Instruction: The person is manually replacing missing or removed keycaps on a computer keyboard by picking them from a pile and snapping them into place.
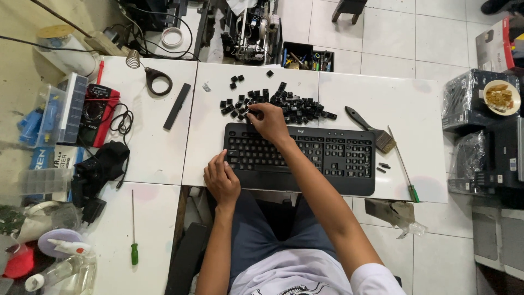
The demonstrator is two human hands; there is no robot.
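The right hand (pixel 267 121) reaches past the flat black plastic keyboard (pixel 300 157) on the white counter (pixel 153 147), fingers pinching in the heap of loose black keycaps (pixel 289 106). The left hand (pixel 221 177) rests at the keyboard's near-left corner, fingers together.

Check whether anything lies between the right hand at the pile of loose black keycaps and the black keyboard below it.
Nothing visible does. The right hand reaches into the pile of loose black keycaps, which lies just beyond the black keyboard on the white table.
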